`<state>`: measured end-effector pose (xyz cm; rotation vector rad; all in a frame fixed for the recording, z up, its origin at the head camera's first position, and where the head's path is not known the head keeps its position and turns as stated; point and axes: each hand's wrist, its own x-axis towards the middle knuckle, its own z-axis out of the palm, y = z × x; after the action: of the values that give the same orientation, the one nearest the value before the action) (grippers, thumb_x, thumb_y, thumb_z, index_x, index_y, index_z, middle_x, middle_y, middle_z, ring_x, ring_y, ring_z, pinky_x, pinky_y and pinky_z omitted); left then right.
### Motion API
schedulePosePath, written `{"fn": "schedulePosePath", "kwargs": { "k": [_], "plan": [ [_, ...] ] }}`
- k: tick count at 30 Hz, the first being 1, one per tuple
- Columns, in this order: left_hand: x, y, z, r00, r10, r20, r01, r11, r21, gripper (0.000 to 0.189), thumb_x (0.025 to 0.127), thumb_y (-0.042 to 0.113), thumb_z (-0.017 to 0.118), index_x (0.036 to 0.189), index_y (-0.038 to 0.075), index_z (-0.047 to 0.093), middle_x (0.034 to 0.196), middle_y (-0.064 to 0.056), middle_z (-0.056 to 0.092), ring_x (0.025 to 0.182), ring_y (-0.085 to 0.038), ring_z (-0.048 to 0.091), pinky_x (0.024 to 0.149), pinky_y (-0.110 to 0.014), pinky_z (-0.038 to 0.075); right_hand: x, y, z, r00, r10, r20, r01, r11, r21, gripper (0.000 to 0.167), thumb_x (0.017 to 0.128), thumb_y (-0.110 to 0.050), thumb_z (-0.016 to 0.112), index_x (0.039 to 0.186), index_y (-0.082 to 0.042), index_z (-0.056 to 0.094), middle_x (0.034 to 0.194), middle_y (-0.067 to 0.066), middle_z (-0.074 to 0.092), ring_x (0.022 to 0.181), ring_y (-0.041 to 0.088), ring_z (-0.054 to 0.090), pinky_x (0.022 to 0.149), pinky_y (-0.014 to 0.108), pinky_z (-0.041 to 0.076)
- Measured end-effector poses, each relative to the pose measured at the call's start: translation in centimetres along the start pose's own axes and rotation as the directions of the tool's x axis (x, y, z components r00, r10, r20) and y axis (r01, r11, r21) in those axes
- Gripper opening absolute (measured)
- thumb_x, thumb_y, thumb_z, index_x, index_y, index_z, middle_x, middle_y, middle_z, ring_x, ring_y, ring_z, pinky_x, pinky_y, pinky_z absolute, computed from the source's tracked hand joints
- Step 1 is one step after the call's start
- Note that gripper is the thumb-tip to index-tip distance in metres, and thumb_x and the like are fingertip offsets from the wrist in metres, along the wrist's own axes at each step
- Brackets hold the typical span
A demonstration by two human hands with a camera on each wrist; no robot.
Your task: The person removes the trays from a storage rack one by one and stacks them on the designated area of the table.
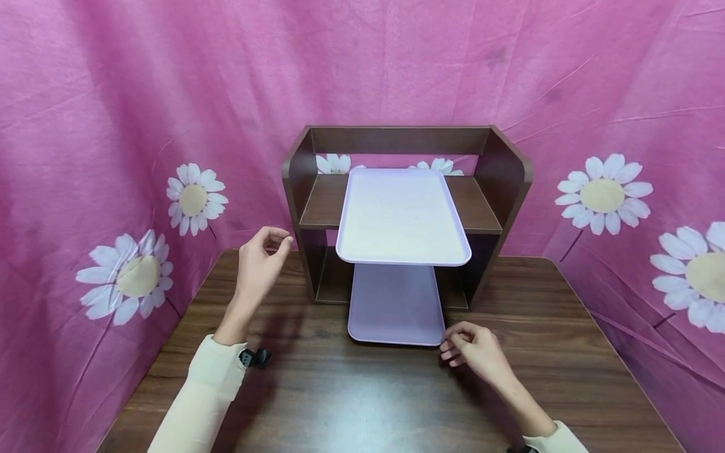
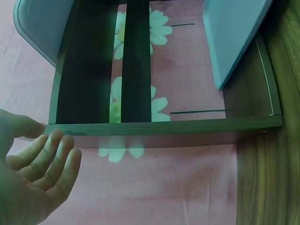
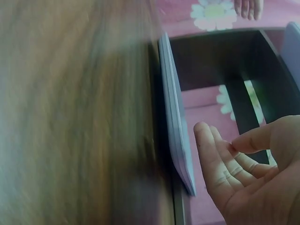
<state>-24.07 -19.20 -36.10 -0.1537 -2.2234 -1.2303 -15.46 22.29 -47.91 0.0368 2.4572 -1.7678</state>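
A dark brown two-tier shelf (image 1: 505, 179) stands at the back of the table. On its upper tier a pale lilac tray (image 1: 404, 217) lies, jutting out toward me. Below it, a second lilac tray (image 1: 396, 308) sticks out of the bottom tier; in the right wrist view its edge (image 3: 174, 117) looks layered, like stacked trays. Left of the shelf, my left hand (image 1: 259, 261) is raised with loosely bent fingers, holding nothing. My right hand (image 1: 478, 352) is beside the lower tray's front right corner, fingers relaxed; whether a fingertip touches the rim I cannot tell.
The wooden table (image 1: 317, 390) stretches in front of the shelf and to both sides. Behind and around it hangs a pink cloth (image 1: 396, 63) printed with white daisies. Dark straps (image 1: 255, 358) sit on my wrists.
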Motion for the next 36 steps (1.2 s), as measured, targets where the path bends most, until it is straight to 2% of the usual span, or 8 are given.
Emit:
{"fn": "schedulePosePath", "kwargs": {
  "k": [4,10,15,20,24,28,30,36],
  "plan": [
    [0.3,0.1,0.2,0.999,-0.033,0.006,0.033,0.999,-0.025,0.016,0.099,0.010,0.073,0.112,0.000,0.073,0.102,-0.017,0.079,0.093,-0.028,0.074,0.077,-0.008,0.051,0.0,0.2,1.0,0.998,-0.004,0.058,0.000,0.998,0.057,0.023,0.106,0.001,0.053,0.115,0.020,0.062,0.094,0.028,0.078,0.078,0.026,0.079,0.066,0.035,0.067],
    [0.9,0.1,0.8,0.998,-0.064,0.016,0.066,0.994,-0.088,0.027,0.099,0.010,0.075,0.122,-0.002,0.068,0.116,-0.019,0.076,0.103,-0.030,0.074,0.083,-0.009,0.054,-0.2,0.7,2.0,0.984,-0.033,0.174,0.009,0.990,0.139,0.027,0.108,0.001,0.046,0.116,0.024,0.058,0.107,0.037,0.074,0.092,0.035,0.080,0.075,0.038,0.068],
    [1.2,0.2,1.4,0.995,-0.091,0.047,0.097,0.985,-0.141,0.036,0.100,0.014,0.075,0.131,-0.002,0.064,0.126,-0.021,0.073,0.113,-0.035,0.074,0.089,-0.013,0.058,-0.4,0.9,3.1,0.981,-0.005,0.196,-0.030,0.984,0.174,0.029,0.108,-0.001,0.046,0.119,0.024,0.057,0.110,0.037,0.074,0.095,0.034,0.080,0.077,0.037,0.068],
    [1.5,0.2,1.8,0.989,-0.121,0.087,0.136,0.970,-0.201,0.045,0.102,0.016,0.074,0.140,-0.002,0.060,0.135,-0.022,0.070,0.122,-0.036,0.071,0.083,-0.011,0.059,-0.7,1.2,4.1,0.978,0.013,0.207,-0.054,0.979,0.196,0.030,0.107,-0.001,0.047,0.120,0.024,0.058,0.110,0.037,0.075,0.096,0.033,0.080,0.078,0.036,0.068],
    [1.8,0.2,2.1,0.987,-0.119,0.110,0.141,0.965,-0.220,0.050,0.102,0.019,0.074,0.145,0.000,0.057,0.141,-0.022,0.068,0.128,-0.035,0.068,0.097,-0.023,0.061,-0.9,1.4,4.8,0.975,0.028,0.222,-0.075,0.976,0.207,0.033,0.108,-0.003,0.048,0.123,0.024,0.058,0.112,0.036,0.074,0.099,0.033,0.080,0.081,0.036,0.068],
    [1.9,0.2,2.4,0.987,-0.107,0.118,0.134,0.961,-0.244,0.054,0.103,0.021,0.074,0.149,0.001,0.055,0.144,-0.023,0.066,0.133,-0.036,0.065,0.113,-0.040,0.055,-1.1,1.6,5.2,0.970,0.045,0.239,-0.102,0.968,0.231,0.037,0.110,-0.005,0.048,0.127,0.026,0.055,0.115,0.036,0.074,0.102,0.032,0.079,0.085,0.035,0.067],
    [2.0,0.2,2.6,0.988,-0.102,0.119,0.130,0.956,-0.262,0.056,0.103,0.021,0.074,0.151,0.001,0.054,0.146,-0.024,0.064,0.135,-0.037,0.064,0.115,-0.044,0.053,-1.1,1.7,5.4,0.967,0.060,0.247,-0.124,0.959,0.253,0.039,0.110,-0.006,0.049,0.130,0.027,0.053,0.117,0.035,0.073,0.103,0.031,0.079,0.087,0.036,0.067],
    [2.2,0.1,3.2,0.988,-0.087,0.129,0.122,0.949,-0.289,0.056,0.103,0.020,0.073,0.153,0.003,0.053,0.148,-0.024,0.062,0.137,-0.036,0.062,0.117,-0.045,0.052,-1.2,1.8,5.7,0.955,0.085,0.286,-0.183,0.923,0.338,0.046,0.109,-0.008,0.046,0.137,0.028,0.043,0.129,0.039,0.067,0.113,0.034,0.076,0.097,0.040,0.064]
  ]
}}
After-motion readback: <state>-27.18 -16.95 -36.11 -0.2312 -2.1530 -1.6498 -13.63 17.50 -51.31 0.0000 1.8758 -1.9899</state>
